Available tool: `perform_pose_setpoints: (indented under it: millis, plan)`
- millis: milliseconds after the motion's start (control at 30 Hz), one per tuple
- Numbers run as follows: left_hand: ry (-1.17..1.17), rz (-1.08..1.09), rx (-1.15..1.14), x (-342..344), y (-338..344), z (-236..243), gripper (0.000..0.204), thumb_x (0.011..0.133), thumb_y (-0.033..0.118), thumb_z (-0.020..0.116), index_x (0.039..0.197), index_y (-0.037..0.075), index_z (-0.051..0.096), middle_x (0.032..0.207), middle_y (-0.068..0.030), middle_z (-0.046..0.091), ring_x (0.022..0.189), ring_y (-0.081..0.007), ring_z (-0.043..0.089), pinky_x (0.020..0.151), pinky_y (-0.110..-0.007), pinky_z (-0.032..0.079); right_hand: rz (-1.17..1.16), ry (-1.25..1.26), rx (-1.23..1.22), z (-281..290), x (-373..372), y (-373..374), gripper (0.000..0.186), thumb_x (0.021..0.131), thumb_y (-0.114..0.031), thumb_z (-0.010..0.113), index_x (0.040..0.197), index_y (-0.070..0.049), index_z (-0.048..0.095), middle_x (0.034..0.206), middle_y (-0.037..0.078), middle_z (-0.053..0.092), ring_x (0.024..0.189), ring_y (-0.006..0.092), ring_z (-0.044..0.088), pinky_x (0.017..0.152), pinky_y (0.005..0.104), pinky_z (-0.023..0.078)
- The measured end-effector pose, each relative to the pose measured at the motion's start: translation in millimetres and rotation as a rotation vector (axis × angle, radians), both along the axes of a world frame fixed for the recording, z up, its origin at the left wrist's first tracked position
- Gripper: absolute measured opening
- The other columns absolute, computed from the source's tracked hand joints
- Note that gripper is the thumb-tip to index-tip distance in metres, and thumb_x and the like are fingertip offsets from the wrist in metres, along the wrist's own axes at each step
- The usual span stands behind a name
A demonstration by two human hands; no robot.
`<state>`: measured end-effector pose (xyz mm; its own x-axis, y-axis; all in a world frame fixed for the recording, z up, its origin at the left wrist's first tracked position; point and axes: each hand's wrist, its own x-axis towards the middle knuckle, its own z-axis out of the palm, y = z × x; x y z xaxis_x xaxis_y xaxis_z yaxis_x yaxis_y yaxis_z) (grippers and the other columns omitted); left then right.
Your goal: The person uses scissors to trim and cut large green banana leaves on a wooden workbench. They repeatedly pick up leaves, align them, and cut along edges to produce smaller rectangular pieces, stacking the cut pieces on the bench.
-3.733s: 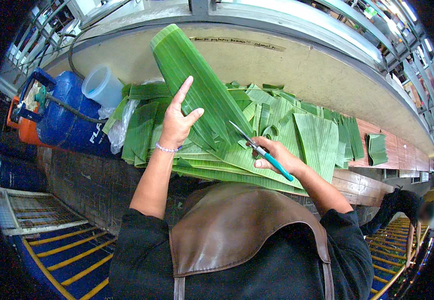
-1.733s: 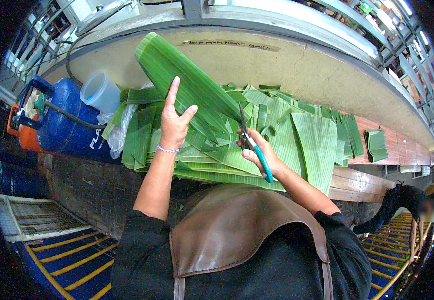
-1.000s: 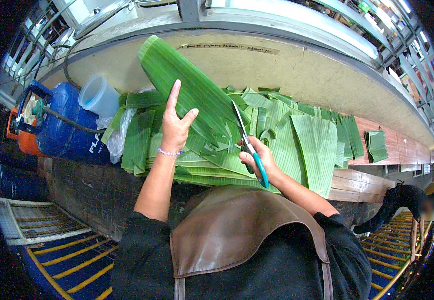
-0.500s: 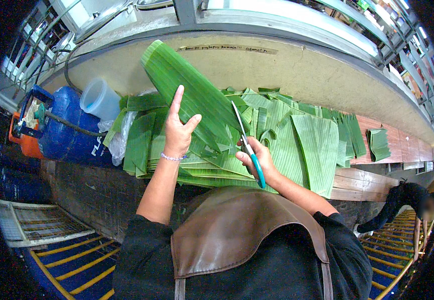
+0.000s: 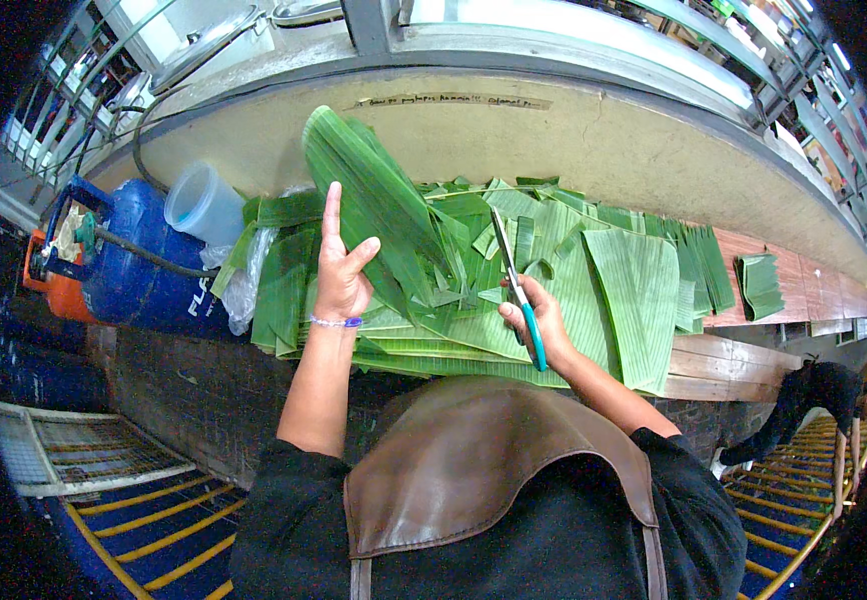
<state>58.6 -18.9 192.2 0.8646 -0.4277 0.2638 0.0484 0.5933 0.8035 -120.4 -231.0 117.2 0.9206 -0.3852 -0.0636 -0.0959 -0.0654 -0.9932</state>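
My left hand [image 5: 342,280] holds up a broad green banana leaf piece [image 5: 359,185]. Its index finger and thumb show in front of the leaf; the other fingers are hidden behind it. A second layer of leaf shows along the piece's right side. In my right hand [image 5: 542,320] is a pair of scissors [image 5: 531,325] with teal handles, blades pointing up and away, close together and apart from the held leaf. Beneath both hands, cut banana leaves [image 5: 554,235] lie in an overlapping pile, with small scraps among them.
Left of the pile stand a blue gas cylinder [image 5: 149,250], a translucent plastic tub [image 5: 202,203] and a crumpled plastic bag [image 5: 251,280]. A low wall [image 5: 654,140] runs behind. On the wooden bench [image 5: 729,368] lies a small leaf stack [image 5: 759,285]. A person [image 5: 824,405] bends at far right.
The held leaf has drooped lower, and its right side now hangs in a separate layer. My right hand and the scissors have moved right, away from it. My left hand has shifted slightly left.
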Motion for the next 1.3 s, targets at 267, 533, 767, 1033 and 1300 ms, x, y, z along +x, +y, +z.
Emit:
perform_pose_setpoints:
  millis: [267, 533, 767, 1033, 1300]
  plan:
    - [0.021, -0.131, 0.027, -2.6, 4.8, -0.5, 0.086, 0.073, -0.013, 0.063, 0.147, 0.011, 0.027, 0.146, -0.0082, 0.037, 0.127, -0.0219, 0.044, 0.106, -0.035, 0.037, -0.146, 0.075, -0.670, -38.5, 26.1, -49.4, 0.069, 0.065, -0.028, 0.085, 0.119, 0.000, 0.054, 0.093, 0.017, 0.062, 0.082, 0.0275, 0.061, 0.074, 0.0376, 0.050]
    - [-0.024, -0.137, 0.147, -1.3, 4.1, -20.0, 0.071, 0.073, -0.014, 0.060, 0.139, 0.003, 0.042, 0.142, -0.0087, 0.043, 0.129, -0.0198, 0.042, 0.108, -0.034, 0.034, -0.105, 0.580, -1.108, -105.2, 39.7, -118.6, 0.039, 0.085, -0.025, 0.057, 0.121, -0.009, 0.051, 0.110, 0.022, 0.056, 0.104, 0.0404, 0.055, 0.086, 0.0505, 0.047]
    - [-0.237, 0.003, 0.362, 3.1, 0.9, -20.8, 0.065, 0.073, -0.014, 0.053, 0.136, 0.001, 0.047, 0.141, -0.0093, 0.046, 0.131, -0.0189, 0.040, 0.111, -0.032, 0.027, 0.427, 0.872, -1.375, -62.8, 50.3, -130.2, 0.065, 0.085, -0.044, 0.059, 0.138, -0.013, 0.038, 0.126, 0.017, 0.054, 0.113, 0.0362, 0.055, 0.091, 0.0486, 0.047]
    - [-0.212, 0.034, 0.350, 2.7, -4.0, -17.8, 0.058, 0.074, -0.014, 0.052, 0.131, 0.001, 0.053, 0.137, -0.0095, 0.051, 0.128, -0.0178, 0.043, 0.109, -0.031, 0.029, 0.580, 0.535, -1.069, -25.9, 57.9, -123.4, 0.082, 0.075, -0.041, 0.074, 0.141, -0.012, 0.035, 0.127, 0.020, 0.051, 0.120, 0.0364, 0.050, 0.098, 0.0463, 0.044]
    - [-0.121, 0.172, 0.425, -2.9, -25.3, -21.3, 0.035, 0.080, -0.008, 0.064, 0.113, 0.002, 0.067, 0.113, -0.0079, 0.066, 0.102, -0.0125, 0.060, 0.093, -0.027, 0.044, 0.474, -0.243, -0.323, 37.7, 65.3, -34.0, 0.029, 0.086, -0.030, 0.066, 0.100, -0.004, 0.064, 0.102, 0.013, 0.064, 0.102, 0.0263, 0.059, 0.092, 0.0372, 0.044]
